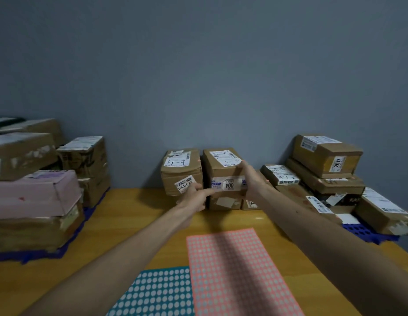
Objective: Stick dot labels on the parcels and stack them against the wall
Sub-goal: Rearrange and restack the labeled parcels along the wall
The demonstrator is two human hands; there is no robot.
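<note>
Extending from the left, the left grip (193,196) lays a straight index finger on the brown cardboard parcel labelled 004 (221,169); whether its other fingers hold anything is unclear. The right grip (253,176) curls round the parcel's upper right edge. The parcel sits atop a half-hidden cardboard box (224,202) at the grey wall (221,76).

Bare forearms, bare left hand (195,196) and right hand (253,179), small dark spot (297,211) on right forearm

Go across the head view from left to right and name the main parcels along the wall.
Pink parcel → parcel marked 5-3 → parcel labelled 004 → parcel labelled 2017.
</note>
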